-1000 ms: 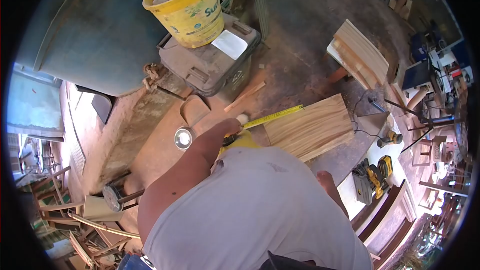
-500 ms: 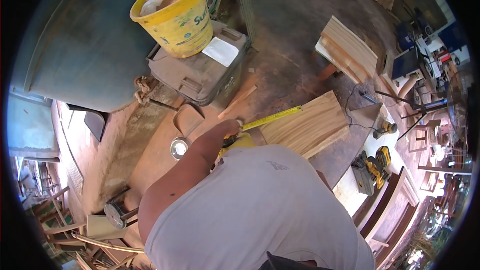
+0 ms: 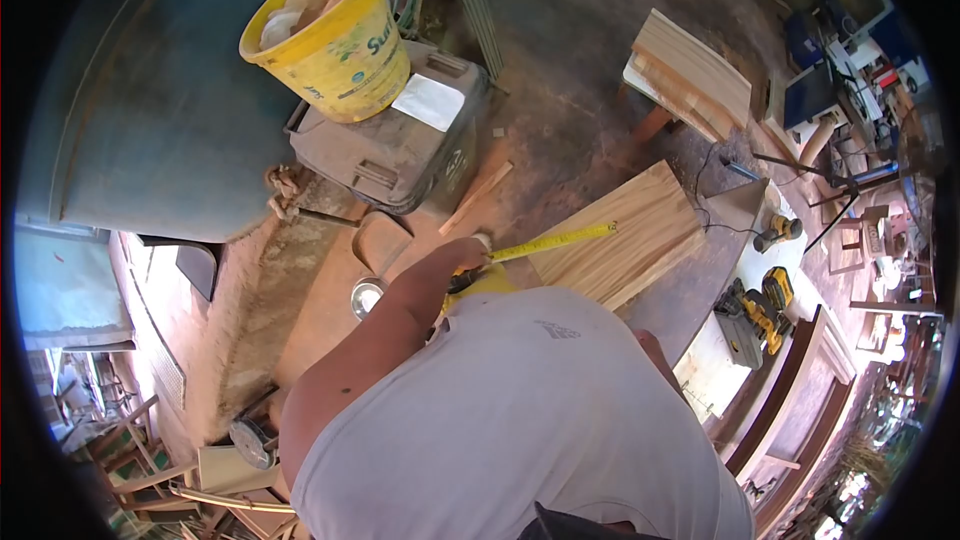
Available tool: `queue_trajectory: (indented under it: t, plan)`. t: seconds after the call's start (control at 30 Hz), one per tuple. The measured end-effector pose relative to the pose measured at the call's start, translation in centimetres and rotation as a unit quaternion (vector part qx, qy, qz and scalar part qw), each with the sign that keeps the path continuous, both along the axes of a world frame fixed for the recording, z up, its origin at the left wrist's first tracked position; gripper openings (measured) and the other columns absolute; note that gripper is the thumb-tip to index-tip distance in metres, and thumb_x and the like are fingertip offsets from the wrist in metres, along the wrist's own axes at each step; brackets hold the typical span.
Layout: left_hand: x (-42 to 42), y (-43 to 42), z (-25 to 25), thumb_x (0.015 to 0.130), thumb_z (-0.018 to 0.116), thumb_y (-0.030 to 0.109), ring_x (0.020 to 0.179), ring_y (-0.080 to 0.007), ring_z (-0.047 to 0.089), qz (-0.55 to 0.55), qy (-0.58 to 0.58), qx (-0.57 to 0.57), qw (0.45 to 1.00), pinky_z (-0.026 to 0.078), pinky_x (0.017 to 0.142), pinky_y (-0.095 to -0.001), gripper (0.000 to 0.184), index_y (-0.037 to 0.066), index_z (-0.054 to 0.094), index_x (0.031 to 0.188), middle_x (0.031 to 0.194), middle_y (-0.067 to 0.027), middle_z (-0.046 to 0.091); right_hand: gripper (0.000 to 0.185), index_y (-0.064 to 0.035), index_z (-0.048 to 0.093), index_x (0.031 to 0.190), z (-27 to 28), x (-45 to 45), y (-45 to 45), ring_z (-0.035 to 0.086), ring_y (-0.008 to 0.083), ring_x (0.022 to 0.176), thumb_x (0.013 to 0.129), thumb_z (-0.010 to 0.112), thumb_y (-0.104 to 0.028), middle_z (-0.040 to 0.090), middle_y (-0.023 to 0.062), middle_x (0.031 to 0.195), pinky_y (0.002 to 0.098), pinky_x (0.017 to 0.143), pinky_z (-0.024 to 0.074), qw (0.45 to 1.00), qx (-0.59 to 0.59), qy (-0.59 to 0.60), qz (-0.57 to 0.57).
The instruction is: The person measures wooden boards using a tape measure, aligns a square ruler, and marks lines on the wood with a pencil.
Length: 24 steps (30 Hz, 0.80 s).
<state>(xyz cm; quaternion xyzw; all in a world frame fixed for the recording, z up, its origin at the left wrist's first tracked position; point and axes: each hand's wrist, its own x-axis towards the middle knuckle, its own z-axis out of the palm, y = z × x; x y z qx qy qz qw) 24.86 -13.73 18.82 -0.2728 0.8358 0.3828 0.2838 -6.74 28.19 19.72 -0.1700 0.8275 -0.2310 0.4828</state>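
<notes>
My left hand [image 3: 472,254] is closed at the near end of a yellow tape measure [image 3: 555,241]. Its blade stretches out to the right, and the free tip reaches over a wide wooden board [image 3: 640,235] with visible grain. Fingers and shirt partly cover the tape's case. Just a piece of my right arm [image 3: 657,352] shows past the white shirt [image 3: 520,400]; the hand itself is hidden behind my body.
A yellow bucket [image 3: 335,45] stands on a lidded grey bin [image 3: 390,155] ahead. More boards [image 3: 690,75] rest on a support at upper right. Yellow-black power tools [image 3: 760,315] sit on a bench to the right. A round metal lamp or dish [image 3: 368,297] lies left of my arm.
The camera view has shifted slightly. My left hand and the tape have moved a little to the right, and the blade's tip lies lower across the board.
</notes>
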Motion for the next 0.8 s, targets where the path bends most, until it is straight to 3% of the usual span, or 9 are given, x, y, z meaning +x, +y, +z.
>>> queue_trajectory:
  t: [0.1,0.17,0.2,0.27,0.3,0.37,0.47,0.6,0.8]
  plan:
    - [-0.3,0.7,-0.7,0.084,0.059,0.036,0.088,-0.0311,0.063,-0.039,0.012,-0.023,0.999,0.048,0.076,-0.0414,0.037,0.004,0.068,0.098,0.094,-0.0178,0.066,0.038,-0.0079,0.058,0.115,-3.3,-0.6,1.4,0.053,0.0140,0.053,0.085,0.063,-0.030,0.059,0.0049,0.066,0.0303,0.046,0.0444,1.000,-0.003,0.015,-0.008]
    - [-1.1,0.8,-0.8,0.083,0.059,0.036,0.089,-0.0315,0.063,-0.043,-0.029,0.014,0.999,0.048,0.077,-0.0413,0.037,0.004,0.068,0.099,0.096,-0.0172,0.067,0.052,-0.0097,0.048,0.130,-10.3,-1.8,4.7,0.054,0.0145,0.054,0.085,0.064,-0.031,0.059,0.0057,0.066,0.0302,0.046,0.0449,0.943,-0.245,0.155,0.165]
    - [-1.4,1.1,0.1,0.082,0.061,0.036,0.091,-0.0315,0.063,-0.055,-0.038,0.012,0.998,0.048,0.077,-0.0413,0.036,0.005,0.068,0.100,0.097,-0.0170,0.066,0.052,-0.0097,0.048,0.130,-8.5,-0.6,4.1,0.054,0.0145,0.054,0.085,0.064,-0.031,0.059,0.0057,0.066,0.0302,0.046,0.0449,0.946,-0.241,0.151,0.156]
    - [-1.4,1.8,-0.2,0.082,0.062,0.036,0.090,-0.0311,0.063,-0.086,-0.015,-0.007,0.996,0.048,0.077,-0.0408,0.036,0.005,0.069,0.100,0.096,-0.0169,0.067,0.053,-0.0090,0.045,0.132,-2.0,0.6,-0.3,0.058,0.0159,0.065,0.086,0.063,-0.030,0.062,0.0097,0.081,0.0301,0.051,0.0470,0.994,0.004,0.006,-0.107]
    - [-1.8,1.5,-0.4,0.082,0.062,0.035,0.089,-0.0307,0.063,-0.109,0.012,-0.029,0.994,0.048,0.077,-0.0403,0.035,0.006,0.069,0.099,0.095,-0.0168,0.067,0.053,-0.0090,0.045,0.132,-3.4,-0.1,-0.3,0.058,0.0159,0.065,0.086,0.063,-0.030,0.062,0.0097,0.081,0.0301,0.051,0.0470,0.994,-0.001,0.010,-0.110]
    - [-2.6,0.7,-1.4,0.081,0.063,0.036,0.088,-0.0301,0.064,-0.119,0.012,-0.012,0.993,0.048,0.076,-0.0402,0.035,0.006,0.069,0.099,0.094,-0.0166,0.067,0.056,-0.0094,0.042,0.136,-7.9,-1.2,2.0,0.059,0.0177,0.077,0.087,0.061,-0.030,0.061,0.0152,0.105,0.0309,0.058,0.0491,0.987,-0.034,0.158,0.009]
    - [-3.8,0.8,0.7,0.082,0.063,0.035,0.085,-0.0293,0.064,-0.131,0.003,0.016,0.991,0.047,0.074,-0.0404,0.033,0.006,0.069,0.097,0.090,-0.0158,0.067,0.056,-0.0074,0.038,0.137,1.2,1.1,-2.2,0.059,0.0195,0.085,0.089,0.058,-0.029,0.055,0.0177,0.123,0.0314,0.064,0.0508,0.981,-0.109,0.051,-0.153]
    - [-5.5,0.8,0.5,0.082,0.062,0.034,0.080,-0.0270,0.064,-0.163,0.008,0.025,0.986,0.047,0.070,-0.0404,0.030,0.007,0.069,0.092,0.084,-0.0132,0.067,0.055,-0.0043,0.036,0.138,3.0,1.2,-3.9,0.060,0.0198,0.086,0.091,0.057,-0.025,0.056,0.0171,0.123,0.0309,0.064,0.0514,0.977,-0.122,0.091,-0.147]
    - [-7.2,2.1,3.0,0.082,0.063,0.035,0.079,-0.0238,0.064,-0.155,-0.034,0.056,0.986,0.047,0.068,-0.0381,0.028,0.009,0.070,0.089,0.083,-0.0106,0.067,0.042,-0.0012,0.045,0.131,2.2,0.8,-4.6,0.060,0.0140,0.074,0.093,0.055,-0.017,0.062,0.0117,0.098,0.0262,0.058,0.0497,0.977,-0.158,0.042,-0.137]
